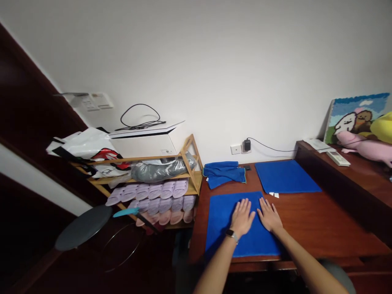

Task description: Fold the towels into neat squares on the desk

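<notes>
A blue cloth (223,220) lies spread flat near the front edge of the wooden desk (330,228). On its middle rests my left hand (243,217), palm down with the fingers stretched out; a watch is on that wrist. My right hand (269,215) lies flat along the cloth's right edge, fingers spread, nothing in it. Behind it, a second blue cloth (288,176) lies smooth, with small white tags at its front edge. At the back left of the desk is a crumpled blue cloth (225,173).
Left of the desk stands a wooden rack (192,179) holding several slippers (167,190), a white box (147,145) and a plastic bag (88,145). A raised shelf at right bears a remote control (338,158) and a pink plush toy (364,147). A black plug (247,145) sits in the wall.
</notes>
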Demonstrator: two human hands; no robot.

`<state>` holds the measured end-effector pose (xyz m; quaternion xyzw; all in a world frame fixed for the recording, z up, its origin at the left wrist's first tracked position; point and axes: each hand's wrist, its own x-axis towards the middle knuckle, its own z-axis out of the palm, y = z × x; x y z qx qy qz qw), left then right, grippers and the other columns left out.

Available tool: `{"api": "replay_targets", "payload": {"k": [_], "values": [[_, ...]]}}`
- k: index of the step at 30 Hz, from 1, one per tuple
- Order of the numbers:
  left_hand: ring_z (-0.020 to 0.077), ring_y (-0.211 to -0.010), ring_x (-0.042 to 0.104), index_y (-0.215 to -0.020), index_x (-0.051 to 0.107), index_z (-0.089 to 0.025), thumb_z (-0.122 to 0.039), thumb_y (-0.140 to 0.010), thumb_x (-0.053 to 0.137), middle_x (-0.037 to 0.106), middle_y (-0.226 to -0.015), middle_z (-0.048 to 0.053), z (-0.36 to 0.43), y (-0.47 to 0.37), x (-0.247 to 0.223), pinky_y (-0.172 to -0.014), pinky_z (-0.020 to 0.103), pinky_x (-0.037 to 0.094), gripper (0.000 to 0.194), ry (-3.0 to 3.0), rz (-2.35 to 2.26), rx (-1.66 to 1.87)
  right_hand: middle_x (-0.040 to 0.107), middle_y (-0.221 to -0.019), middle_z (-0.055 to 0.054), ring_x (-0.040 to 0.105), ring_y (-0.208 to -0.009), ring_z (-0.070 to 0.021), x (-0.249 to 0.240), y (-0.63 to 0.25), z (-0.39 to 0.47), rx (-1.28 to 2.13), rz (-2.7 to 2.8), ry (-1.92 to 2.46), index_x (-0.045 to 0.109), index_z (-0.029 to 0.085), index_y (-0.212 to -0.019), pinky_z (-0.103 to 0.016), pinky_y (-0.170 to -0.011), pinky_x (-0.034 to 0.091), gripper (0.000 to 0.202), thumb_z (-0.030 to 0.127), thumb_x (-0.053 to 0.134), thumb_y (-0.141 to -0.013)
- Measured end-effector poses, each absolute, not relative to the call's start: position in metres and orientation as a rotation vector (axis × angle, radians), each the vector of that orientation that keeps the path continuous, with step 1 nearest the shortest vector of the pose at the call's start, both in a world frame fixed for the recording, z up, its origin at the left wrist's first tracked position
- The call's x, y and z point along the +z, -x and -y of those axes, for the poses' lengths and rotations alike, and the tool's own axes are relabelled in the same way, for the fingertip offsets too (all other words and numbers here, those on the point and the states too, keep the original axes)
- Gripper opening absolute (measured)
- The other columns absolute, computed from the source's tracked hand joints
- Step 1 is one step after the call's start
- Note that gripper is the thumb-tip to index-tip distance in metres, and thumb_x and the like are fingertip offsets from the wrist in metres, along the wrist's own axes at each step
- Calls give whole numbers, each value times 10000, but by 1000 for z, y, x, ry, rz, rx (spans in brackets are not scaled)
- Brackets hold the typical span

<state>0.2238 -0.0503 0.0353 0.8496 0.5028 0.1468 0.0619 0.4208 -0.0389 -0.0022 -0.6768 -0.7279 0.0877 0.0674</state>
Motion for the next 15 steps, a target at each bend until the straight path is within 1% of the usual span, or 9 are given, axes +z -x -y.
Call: {"api": "replay_targets", "payload": {"k": [2,4,7,9,12,15], "values": [[216,-1611,172,-1675,200,-246,-503,-1089,157,263,-1729,38,54,-250,31,-1320,489,182,642,-2557,-1497,428,209,-1733,-57,171,-1609,-243,-2,-422,38,260,2216,2028,212,130,-1668,-490,-1303,133,718,473,165,-1039],[226,-1607,188,-1675,204,-252,-522,-1085,150,275,-1724,49,53,-246,29,-1314,501,197,651,-2493,-1575,377,205,-1734,-55,175,-1609,-245,-2,-422,37,254,2211,2025,212,138,-1669,-495,-1302,134,719,480,158,-1039],[237,-1605,190,-1669,233,-251,-562,-1076,158,260,-1725,55,55,-188,28,-1313,504,195,674,-2385,-1792,288,208,-1734,-50,166,-1610,-244,-2,-421,39,255,2183,2032,203,141,-1671,-493,-1303,131,731,509,141,-1042],[254,-1602,201,-1663,262,-218,-583,-1070,168,253,-1722,77,61,-136,28,-1310,503,201,702,-2290,-1983,238,210,-1733,-48,162,-1611,-242,-1,-420,40,261,2177,2036,200,136,-1671,-486,-1305,125,735,513,136,-1044],[259,-1593,234,-1668,240,-196,-536,-1079,184,270,-1715,90,71,-75,29,-1300,502,229,683,-2206,-2170,200,195,-1736,-54,156,-1612,-243,5,-418,39,272,2178,2055,194,123,-1670,-481,-1306,115,732,501,142,-1045],[254,-1583,266,-1672,224,-204,-460,-1084,216,317,-1699,86,76,-55,32,-1296,498,244,641,-2232,-2199,188,181,-1740,-54,145,-1614,-242,18,-416,38,325,2184,2083,192,124,-1671,-478,-1306,113,718,481,159,-1049]]}}
